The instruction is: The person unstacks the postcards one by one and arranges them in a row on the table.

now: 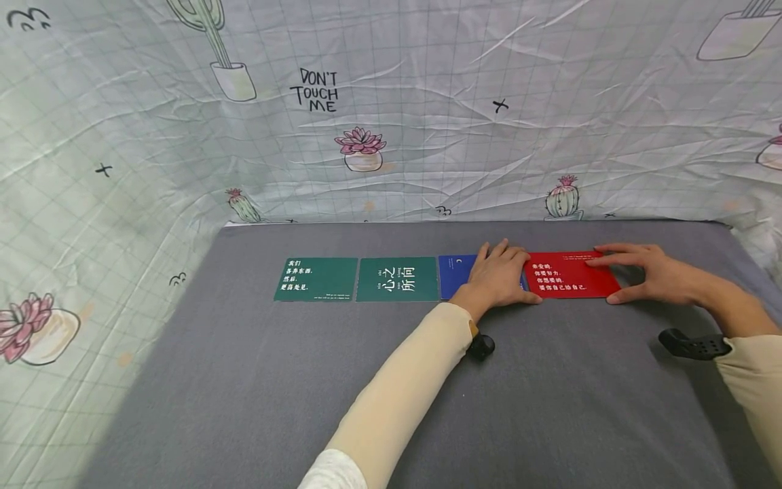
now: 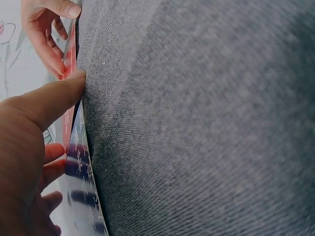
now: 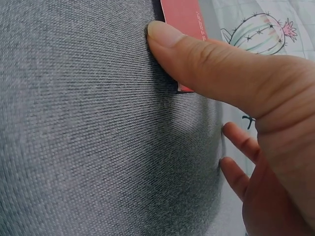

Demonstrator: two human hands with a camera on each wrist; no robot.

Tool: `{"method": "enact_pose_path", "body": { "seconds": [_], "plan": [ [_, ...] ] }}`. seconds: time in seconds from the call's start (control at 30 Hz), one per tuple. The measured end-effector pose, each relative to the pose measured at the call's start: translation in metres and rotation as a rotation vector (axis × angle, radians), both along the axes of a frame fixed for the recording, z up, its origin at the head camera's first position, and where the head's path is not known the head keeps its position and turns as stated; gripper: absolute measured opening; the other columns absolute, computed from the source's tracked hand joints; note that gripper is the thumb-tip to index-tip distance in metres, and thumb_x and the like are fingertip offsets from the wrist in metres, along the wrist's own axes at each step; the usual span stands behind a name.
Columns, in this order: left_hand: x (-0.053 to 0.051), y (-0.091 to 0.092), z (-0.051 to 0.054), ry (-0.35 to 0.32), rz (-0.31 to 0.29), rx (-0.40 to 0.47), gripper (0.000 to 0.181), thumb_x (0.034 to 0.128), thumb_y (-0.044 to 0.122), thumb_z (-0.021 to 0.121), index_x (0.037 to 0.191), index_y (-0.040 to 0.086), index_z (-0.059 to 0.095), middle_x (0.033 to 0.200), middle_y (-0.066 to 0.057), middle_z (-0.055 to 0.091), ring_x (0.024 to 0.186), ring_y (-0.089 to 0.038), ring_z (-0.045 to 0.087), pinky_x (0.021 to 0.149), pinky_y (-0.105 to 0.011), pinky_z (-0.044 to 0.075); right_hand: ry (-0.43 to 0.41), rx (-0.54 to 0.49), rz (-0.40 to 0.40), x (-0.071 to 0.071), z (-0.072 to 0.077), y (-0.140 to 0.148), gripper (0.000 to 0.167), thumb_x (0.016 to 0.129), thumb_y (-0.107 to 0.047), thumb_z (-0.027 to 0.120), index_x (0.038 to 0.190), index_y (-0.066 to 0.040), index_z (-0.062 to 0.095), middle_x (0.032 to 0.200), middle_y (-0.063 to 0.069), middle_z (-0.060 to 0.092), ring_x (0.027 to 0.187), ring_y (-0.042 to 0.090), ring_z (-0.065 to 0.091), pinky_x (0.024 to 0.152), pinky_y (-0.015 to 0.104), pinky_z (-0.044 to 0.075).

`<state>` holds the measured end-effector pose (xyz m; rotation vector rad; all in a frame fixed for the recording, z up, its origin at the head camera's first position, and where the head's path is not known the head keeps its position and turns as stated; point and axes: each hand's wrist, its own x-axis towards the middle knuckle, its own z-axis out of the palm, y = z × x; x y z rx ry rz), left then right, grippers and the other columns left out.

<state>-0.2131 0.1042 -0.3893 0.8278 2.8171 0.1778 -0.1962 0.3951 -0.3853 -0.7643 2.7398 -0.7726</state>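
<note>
A red card (image 1: 565, 277) with white writing lies at the right end of a row of cards. My left hand (image 1: 497, 275) is over the blue card (image 1: 455, 272), covering much of it. Its thumb and forefinger grip the red card's left end across the near and far edges. At the red card's right end, my right hand (image 1: 650, 275) holds it the same way, thumb (image 3: 165, 35) at the near corner, fingers at the far edge. Two green cards, one (image 1: 397, 280) beside the blue card and another (image 1: 315, 279) farther left, lie flat.
The cards lie on a dark grey cloth (image 1: 256, 394). Behind it and along the left hangs a pale curtain (image 1: 427, 136) printed with cacti and lettering. Each wrist wears a black band, and the one on the right wrist (image 1: 693, 345) shows clearly.
</note>
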Motion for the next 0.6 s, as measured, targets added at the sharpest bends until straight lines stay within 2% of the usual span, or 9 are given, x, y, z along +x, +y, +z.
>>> {"method": "enact_pose_path", "body": {
  "seconds": [0.33, 0.6],
  "plan": [
    [0.0030, 0.0008, 0.0040, 0.001, 0.009, -0.041, 0.079, 0.0809, 0.064, 0.059, 0.148, 0.031, 0.034, 0.152, 0.014, 0.029, 0.143, -0.013, 0.012, 0.115, -0.040, 0.004, 0.006, 0.015, 0.009, 0.0010, 0.0017, -0.0017, 0.067, 0.069, -0.018, 0.085, 0.128, -0.003, 0.057, 0.137, 0.025, 0.038, 0.119, 0.043, 0.032, 0.084, 0.059, 0.035],
    [0.0037, 0.0003, 0.0047, 0.006, 0.015, -0.039, 0.079, 0.0805, 0.064, 0.060, 0.147, 0.031, 0.035, 0.152, 0.013, 0.029, 0.143, -0.014, 0.013, 0.115, -0.042, 0.005, 0.023, 0.010, 0.016, 0.0013, 0.0010, -0.0017, 0.068, 0.068, -0.017, 0.086, 0.128, -0.005, 0.057, 0.137, 0.023, 0.040, 0.119, 0.040, 0.033, 0.084, 0.058, 0.036]
  ]
}}
